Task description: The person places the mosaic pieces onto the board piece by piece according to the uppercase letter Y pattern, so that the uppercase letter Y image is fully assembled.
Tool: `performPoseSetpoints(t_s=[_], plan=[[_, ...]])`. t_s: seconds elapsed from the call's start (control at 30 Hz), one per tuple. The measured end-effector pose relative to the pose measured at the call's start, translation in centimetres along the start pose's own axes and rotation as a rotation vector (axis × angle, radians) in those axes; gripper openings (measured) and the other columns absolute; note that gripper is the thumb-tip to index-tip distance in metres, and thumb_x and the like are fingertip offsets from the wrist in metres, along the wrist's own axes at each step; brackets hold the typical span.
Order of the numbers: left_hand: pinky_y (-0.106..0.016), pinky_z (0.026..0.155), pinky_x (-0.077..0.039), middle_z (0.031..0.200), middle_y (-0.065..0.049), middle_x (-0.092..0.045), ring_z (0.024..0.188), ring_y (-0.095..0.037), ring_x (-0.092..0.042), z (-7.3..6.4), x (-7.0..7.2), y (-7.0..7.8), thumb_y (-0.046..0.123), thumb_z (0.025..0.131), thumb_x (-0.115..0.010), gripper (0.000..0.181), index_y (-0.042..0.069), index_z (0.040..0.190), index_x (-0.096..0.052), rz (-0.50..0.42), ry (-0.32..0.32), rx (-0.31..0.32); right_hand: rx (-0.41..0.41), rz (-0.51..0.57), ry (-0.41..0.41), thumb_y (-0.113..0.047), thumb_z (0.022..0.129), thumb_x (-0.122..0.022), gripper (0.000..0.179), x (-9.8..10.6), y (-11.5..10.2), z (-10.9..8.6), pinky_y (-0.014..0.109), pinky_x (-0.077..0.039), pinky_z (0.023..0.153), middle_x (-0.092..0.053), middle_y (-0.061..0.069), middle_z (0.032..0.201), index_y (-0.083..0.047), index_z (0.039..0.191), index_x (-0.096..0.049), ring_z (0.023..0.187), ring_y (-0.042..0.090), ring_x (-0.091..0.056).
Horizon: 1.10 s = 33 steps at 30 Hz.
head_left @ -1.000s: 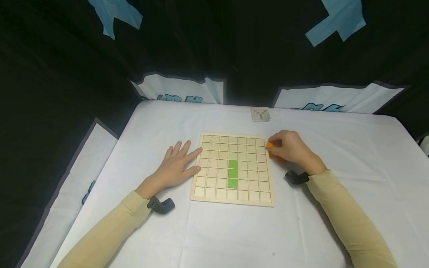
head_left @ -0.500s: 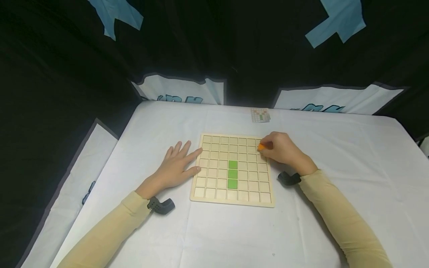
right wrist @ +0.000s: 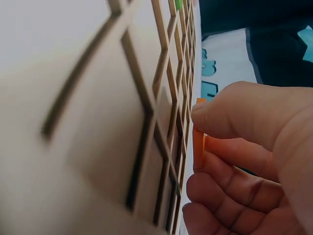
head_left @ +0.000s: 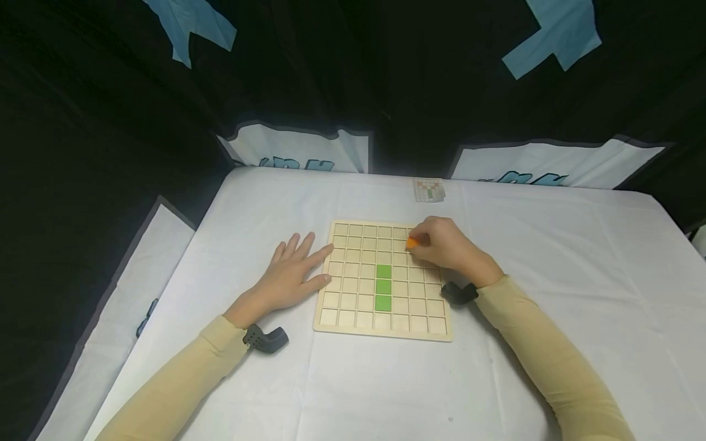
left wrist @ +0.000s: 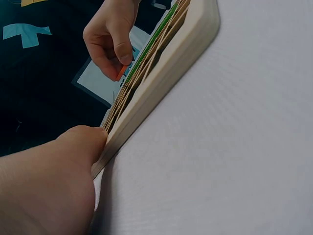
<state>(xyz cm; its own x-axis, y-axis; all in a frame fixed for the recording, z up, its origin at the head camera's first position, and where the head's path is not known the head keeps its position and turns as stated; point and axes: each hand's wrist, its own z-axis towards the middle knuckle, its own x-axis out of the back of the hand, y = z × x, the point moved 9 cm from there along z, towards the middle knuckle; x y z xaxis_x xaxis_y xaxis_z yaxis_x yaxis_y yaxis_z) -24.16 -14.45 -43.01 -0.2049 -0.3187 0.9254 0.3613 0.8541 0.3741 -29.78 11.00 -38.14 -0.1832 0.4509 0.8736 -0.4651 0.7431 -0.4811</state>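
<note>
A wooden grid board (head_left: 353, 326) lies on the white table, with three green square tiles (head_left: 383, 286) in a column of its cells. Between thumb and fingers, my right hand (head_left: 444, 244) pinches a thin orange tile (head_left: 411, 243) close over the board's upper right cells. The right wrist view shows this orange tile (right wrist: 199, 139) edge-on, the thumb on one side and fingers behind. My left hand (head_left: 287, 278) lies with fingers spread at the board's left edge, thumb and index finger touching the rim. In the left wrist view, its thumb (left wrist: 88, 139) rests on the frame.
A small printed grid card (head_left: 428, 190) lies near the table's back edge, behind the board. White cloth (head_left: 386, 392) covers the table. Dark curtains (head_left: 353, 73) with blue tape patches hang behind and to the left.
My right hand has carried the orange tile leftward, from beside the board's right edge to over its upper right cells. The left hand has stayed in place.
</note>
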Motion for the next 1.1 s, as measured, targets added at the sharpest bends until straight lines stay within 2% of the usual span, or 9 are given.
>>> performPoseSetpoints(t_s=[0.2,0.53,0.67,0.87,1.1], plan=[[-0.071,0.123,-0.002,0.17,-0.023,-0.014,0.156,-0.052,-0.004,-0.1,0.1,0.0,0.049,0.102,-0.052,0.067,0.023,0.161,-0.035,-0.002,0.001,0.001,0.052,0.002,-0.021,-0.002,0.08,-0.074,0.027,-0.8,-1.7,0.8,0.04,-0.056,0.084,-0.076,0.014,0.101,0.003,0.107,-0.077,0.088,0.023,-0.062],[-0.071,0.124,-0.002,0.17,-0.023,-0.014,0.157,-0.051,-0.003,0.0,0.1,0.1,0.048,0.102,-0.053,0.067,0.023,0.161,-0.035,-0.007,0.001,-0.001,0.134,-0.006,-0.049,-0.004,0.08,-0.076,0.021,-2.3,-4.2,2.3,0.029,-0.043,0.07,-0.065,0.006,0.082,-0.003,0.101,-0.078,0.077,0.018,-0.05],[-0.071,0.124,-0.002,0.17,-0.023,-0.014,0.157,-0.051,-0.003,0.1,0.1,0.0,0.049,0.102,-0.053,0.067,0.024,0.161,-0.034,-0.006,0.0,-0.001,0.138,-0.013,-0.068,-0.004,0.082,-0.075,0.018,-2.9,-4.8,2.7,0.03,-0.043,0.072,-0.063,0.006,0.082,-0.004,0.1,-0.078,0.078,0.019,-0.05],[-0.07,0.124,-0.002,0.17,-0.023,-0.014,0.157,-0.05,-0.003,0.1,0.1,0.0,0.05,0.101,-0.053,0.067,0.024,0.161,-0.035,-0.007,-0.002,0.003,0.141,-0.008,-0.096,-0.008,0.084,-0.076,0.023,-3.5,-5.4,3.0,0.032,-0.048,0.079,-0.07,0.007,0.092,-0.002,0.106,-0.078,0.083,0.02,-0.053],[-0.07,0.124,-0.003,0.17,-0.023,-0.014,0.157,-0.051,-0.004,0.0,0.0,-0.1,0.05,0.102,-0.052,0.067,0.024,0.16,-0.035,-0.006,-0.005,0.004,0.162,-0.013,-0.105,-0.008,0.085,-0.078,0.019,-3.9,-6.4,3.4,0.033,-0.049,0.076,-0.07,0.009,0.09,-0.003,0.103,-0.078,0.081,0.02,-0.054]])
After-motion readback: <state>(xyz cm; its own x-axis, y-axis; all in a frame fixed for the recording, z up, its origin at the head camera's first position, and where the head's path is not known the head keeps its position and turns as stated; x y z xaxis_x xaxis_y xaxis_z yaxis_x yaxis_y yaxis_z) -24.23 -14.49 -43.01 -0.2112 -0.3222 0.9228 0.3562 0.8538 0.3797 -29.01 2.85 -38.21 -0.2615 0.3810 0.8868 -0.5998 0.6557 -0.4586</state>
